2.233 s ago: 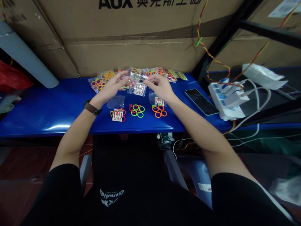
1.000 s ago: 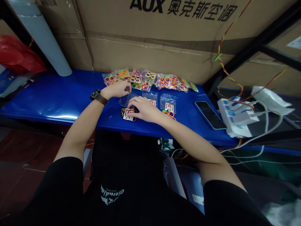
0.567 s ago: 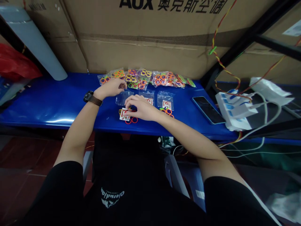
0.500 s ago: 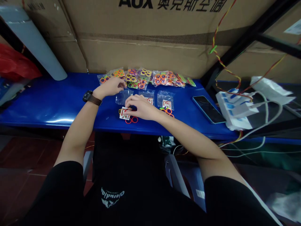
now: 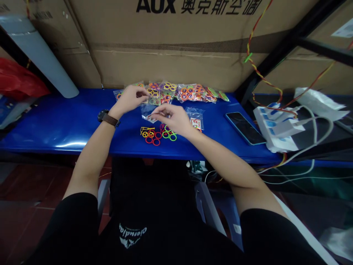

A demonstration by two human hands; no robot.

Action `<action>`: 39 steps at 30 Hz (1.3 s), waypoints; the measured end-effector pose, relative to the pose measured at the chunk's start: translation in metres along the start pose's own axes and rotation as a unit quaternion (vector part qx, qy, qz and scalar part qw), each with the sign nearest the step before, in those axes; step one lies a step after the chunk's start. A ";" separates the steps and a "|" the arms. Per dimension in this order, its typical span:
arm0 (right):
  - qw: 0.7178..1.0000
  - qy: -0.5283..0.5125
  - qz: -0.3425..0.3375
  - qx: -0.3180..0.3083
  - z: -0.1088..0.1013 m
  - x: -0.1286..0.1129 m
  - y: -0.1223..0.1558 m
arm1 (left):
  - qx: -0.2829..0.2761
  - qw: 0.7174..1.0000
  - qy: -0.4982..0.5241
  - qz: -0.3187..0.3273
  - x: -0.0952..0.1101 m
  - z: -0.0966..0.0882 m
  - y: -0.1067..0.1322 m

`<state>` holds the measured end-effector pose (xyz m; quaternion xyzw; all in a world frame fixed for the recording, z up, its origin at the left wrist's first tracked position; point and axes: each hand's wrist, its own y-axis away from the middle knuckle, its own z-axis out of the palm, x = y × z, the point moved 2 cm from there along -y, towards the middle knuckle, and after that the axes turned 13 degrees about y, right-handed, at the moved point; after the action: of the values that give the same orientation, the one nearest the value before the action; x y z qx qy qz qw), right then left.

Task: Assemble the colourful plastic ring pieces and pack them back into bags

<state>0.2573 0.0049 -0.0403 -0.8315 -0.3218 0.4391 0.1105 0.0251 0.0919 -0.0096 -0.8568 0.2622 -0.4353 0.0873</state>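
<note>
My left hand [image 5: 134, 97] is closed in a pinch at the top of a clear plastic bag [image 5: 146, 109], whose upper edge is hard to make out. Pinched in my right hand [image 5: 172, 117] is a small white printed card [image 5: 150, 118], held low against the bag. Below the hands on the blue table lie loose plastic ring pieces: a yellow piece [image 5: 147, 131], red rings [image 5: 153, 140] and green rings [image 5: 169, 136]. Another clear bag [image 5: 196, 115] with a printed card on it sits right of my right hand, which hides part of the ring pieces under it.
Filled bags of coloured rings [image 5: 190, 92] are lined up along the back against a cardboard box [image 5: 165, 62]. At the right are a phone [image 5: 245, 128] and a white power strip [image 5: 275, 129] with cables. A grey tube [image 5: 44, 55] leans at the left.
My right hand has lifted the card from above the loose rings up to the clear bag, uncovering the yellow, red and green pieces. My left fingers have closed together near the bag's top.
</note>
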 end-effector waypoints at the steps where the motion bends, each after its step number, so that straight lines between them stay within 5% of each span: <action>1: 0.999 0.018 0.004 0.032 -0.006 0.001 -0.002 | 0.027 0.999 0.019 0.001 0.004 0.002 -0.001; 6: 0.982 0.125 -0.005 0.139 -0.032 0.009 -0.009 | 0.060 0.994 0.088 -0.029 0.012 0.017 -0.002; 17: 0.962 0.169 -0.029 0.213 -0.041 0.021 -0.010 | -0.065 0.975 0.200 -0.076 0.038 0.047 0.010; 26: 0.955 0.215 -0.021 0.202 -0.050 0.030 -0.015 | -0.092 0.983 0.140 -0.075 0.045 0.048 0.010; 32: 0.958 0.245 -0.020 0.150 -0.049 0.026 -0.016 | -0.085 0.974 0.186 -0.095 0.042 0.049 0.009; 39: 0.955 0.288 -0.002 0.064 -0.042 0.014 -0.014 | -0.052 0.990 0.131 -0.005 0.045 0.052 0.012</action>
<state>0.2907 0.0293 -0.0181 -0.9131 -0.2496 0.2003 0.2527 0.0832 0.0543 -0.0144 -0.7967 0.2900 -0.5302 0.0051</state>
